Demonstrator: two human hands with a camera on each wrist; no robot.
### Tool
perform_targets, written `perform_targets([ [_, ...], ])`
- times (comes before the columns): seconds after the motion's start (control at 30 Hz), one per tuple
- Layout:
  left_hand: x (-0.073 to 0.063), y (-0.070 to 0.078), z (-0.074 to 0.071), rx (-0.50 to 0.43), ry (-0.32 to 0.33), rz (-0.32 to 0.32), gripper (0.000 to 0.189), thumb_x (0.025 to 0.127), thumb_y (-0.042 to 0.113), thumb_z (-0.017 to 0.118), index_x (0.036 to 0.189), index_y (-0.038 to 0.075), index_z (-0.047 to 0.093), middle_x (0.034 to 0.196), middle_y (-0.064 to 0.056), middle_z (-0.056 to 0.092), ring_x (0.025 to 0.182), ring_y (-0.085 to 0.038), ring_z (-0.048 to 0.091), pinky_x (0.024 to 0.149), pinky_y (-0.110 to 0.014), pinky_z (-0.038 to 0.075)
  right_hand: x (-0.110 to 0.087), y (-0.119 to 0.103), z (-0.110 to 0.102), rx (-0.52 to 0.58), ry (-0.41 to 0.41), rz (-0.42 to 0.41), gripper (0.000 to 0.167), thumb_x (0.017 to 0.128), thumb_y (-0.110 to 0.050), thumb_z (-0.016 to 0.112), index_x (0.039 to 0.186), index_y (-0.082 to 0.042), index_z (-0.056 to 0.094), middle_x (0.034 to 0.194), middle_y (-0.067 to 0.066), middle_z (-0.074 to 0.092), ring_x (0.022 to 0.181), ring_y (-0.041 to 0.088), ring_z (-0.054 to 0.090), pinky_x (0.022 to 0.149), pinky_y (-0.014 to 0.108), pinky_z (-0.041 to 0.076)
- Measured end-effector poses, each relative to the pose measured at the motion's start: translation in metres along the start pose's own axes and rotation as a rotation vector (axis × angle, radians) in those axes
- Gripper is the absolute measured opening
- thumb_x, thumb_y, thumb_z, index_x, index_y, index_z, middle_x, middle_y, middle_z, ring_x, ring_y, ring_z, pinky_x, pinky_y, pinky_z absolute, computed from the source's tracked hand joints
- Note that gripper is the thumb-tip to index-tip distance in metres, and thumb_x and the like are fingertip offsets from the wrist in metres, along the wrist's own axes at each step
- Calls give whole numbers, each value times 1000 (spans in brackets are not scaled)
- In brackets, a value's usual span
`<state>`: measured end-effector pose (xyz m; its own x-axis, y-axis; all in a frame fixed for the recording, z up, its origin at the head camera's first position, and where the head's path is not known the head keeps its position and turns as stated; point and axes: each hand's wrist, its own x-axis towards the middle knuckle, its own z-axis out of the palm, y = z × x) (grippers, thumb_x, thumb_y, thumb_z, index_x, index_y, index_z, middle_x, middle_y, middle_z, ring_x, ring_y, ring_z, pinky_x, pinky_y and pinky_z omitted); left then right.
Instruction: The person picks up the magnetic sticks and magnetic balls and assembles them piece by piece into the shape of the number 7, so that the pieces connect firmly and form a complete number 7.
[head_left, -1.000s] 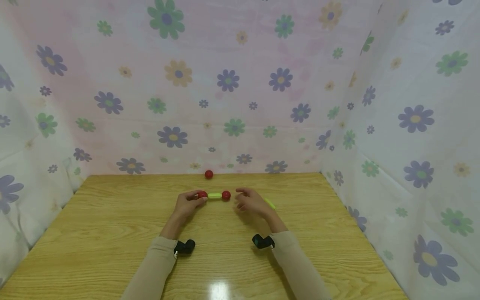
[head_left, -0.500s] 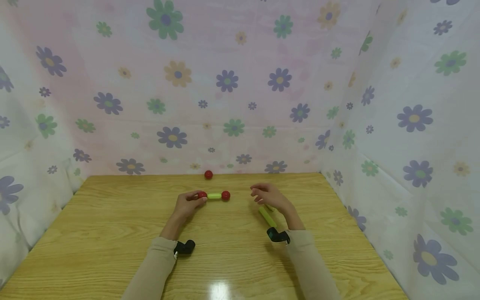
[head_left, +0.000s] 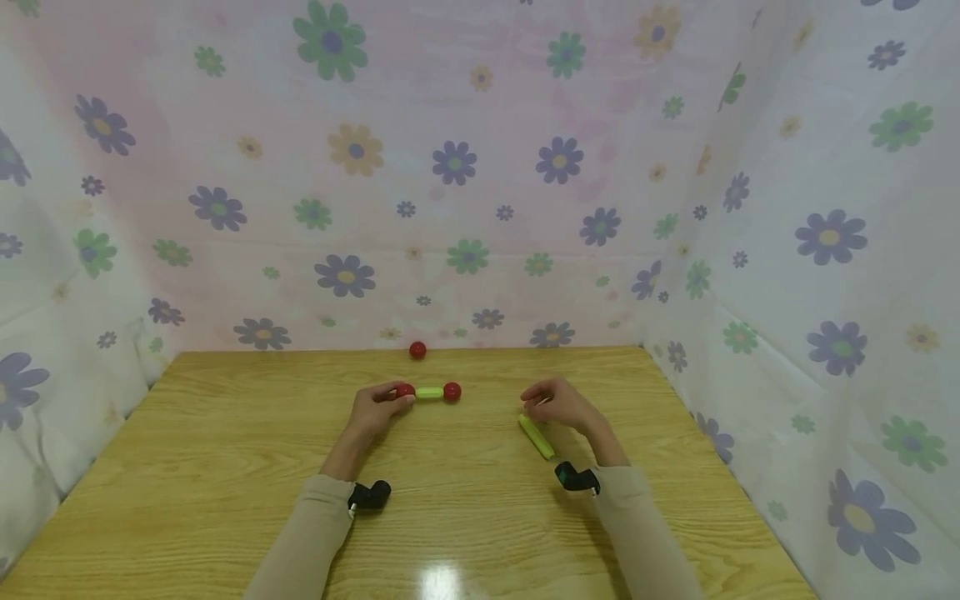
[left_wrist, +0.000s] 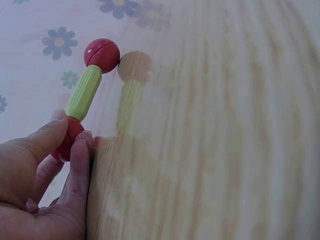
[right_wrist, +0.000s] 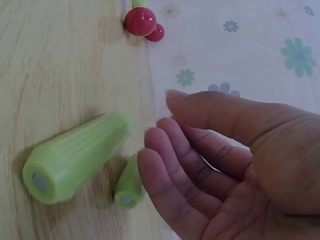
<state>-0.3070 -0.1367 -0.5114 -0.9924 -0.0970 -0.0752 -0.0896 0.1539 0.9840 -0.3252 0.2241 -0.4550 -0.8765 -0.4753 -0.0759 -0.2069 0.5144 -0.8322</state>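
My left hand (head_left: 372, 410) holds a red ball (left_wrist: 64, 145) between thumb and fingers. That ball sits at one end of a ribbed light-green rod (left_wrist: 84, 93), and another red ball (left_wrist: 102, 55) is at the rod's other end. The joined piece lies level on the table. Over to the right, my right hand (head_left: 567, 406) hovers with loosely bent fingers and nothing between them. Just below its fingertips lies a loose green rod (head_left: 536, 437) with a grey disc in its end. A further green rod (right_wrist: 129, 187) shows in the right wrist view, partly covered by the fingers.
A loose red ball (head_left: 417, 350) rests at the table's back edge, near the flower-print cloth (head_left: 480, 167). The same cloth hangs at both sides of the wooden table (head_left: 225, 467). Each wrist wears a small black camera (head_left: 577, 477).
My right hand has moved right and back toward me, away from the joined piece, bringing the loose green rod into view. The left hand keeps its hold in the same place.
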Motion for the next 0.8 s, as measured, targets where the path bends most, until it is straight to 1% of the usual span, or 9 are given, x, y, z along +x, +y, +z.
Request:
perform_targets([
  [0.07, 0, 0, 0, -8, 1, -4, 44, 96, 14, 76, 137, -1, 66, 127, -23, 62, 100, -21, 55, 73, -19, 49, -1, 3, -1, -25, -7, 5, 33, 95, -3, 69, 123, 14, 65, 110, 23, 71, 98, 26, 70, 82, 36, 60],
  [0.17, -1, 0, 0, -13, -6, 9, 45, 97, 13, 75, 137, -3, 65, 128, -26, 63, 99, -21, 58, 73, -18, 51, -4, 5, -2, -35, -17, 26, 32, 91, -1, 73, 119, 13, 68, 108, 23, 72, 98, 26, 69, 82, 36, 60],
  [0.33, -3, 1, 0, -26, -8, 14, 46, 96, 13, 76, 136, -5, 65, 126, -26, 63, 98, -20, 57, 73, -20, 52, -7, 7, -1, -41, -9, 82, 32, 90, -4, 76, 118, 11, 69, 108, 20, 73, 97, 23, 69, 84, 36, 59],
  [0.37, -2, 1, -1, -28, -3, 11, 45, 95, 13, 77, 136, -4, 66, 124, -24, 64, 97, -19, 57, 72, -20, 51, -7, 7, 0, -44, -6, 91, 32, 90, -4, 76, 118, 10, 69, 108, 19, 73, 97, 22, 69, 84, 35, 59],
  [0.47, -3, 2, -1, -38, 0, 12, 45, 95, 13, 77, 134, -5, 66, 121, -23, 64, 95, -18, 57, 72, -20, 52, -9, 6, 1, -53, 3, 110, 33, 89, -7, 78, 117, 9, 70, 107, 17, 74, 95, 19, 68, 84, 35, 58],
  [0.57, -3, 1, 0, -47, 3, 15, 44, 95, 12, 77, 134, -5, 66, 118, -22, 66, 93, -17, 58, 72, -19, 53, -10, 6, 3, -66, -5, 101, 33, 87, -6, 80, 114, 10, 71, 104, 17, 74, 92, 18, 67, 83, 34, 57],
  [0.7, -1, -1, 1, -56, 6, 12, 44, 94, 11, 78, 133, -5, 67, 118, -21, 66, 93, -16, 58, 71, -18, 53, -11, 8, 7, -77, -14, 103, 29, 86, -5, 82, 110, 9, 72, 99, 15, 73, 87, 16, 67, 77, 30, 58],
  [0.8, 0, -2, 0, -56, 16, 7, 43, 94, 10, 78, 132, -5, 68, 118, -22, 65, 93, -17, 57, 71, -17, 52, -10, 8, 11, -68, -25, 105, 26, 88, -6, 81, 108, 8, 73, 96, 12, 74, 82, 14, 68, 71, 29, 59],
])
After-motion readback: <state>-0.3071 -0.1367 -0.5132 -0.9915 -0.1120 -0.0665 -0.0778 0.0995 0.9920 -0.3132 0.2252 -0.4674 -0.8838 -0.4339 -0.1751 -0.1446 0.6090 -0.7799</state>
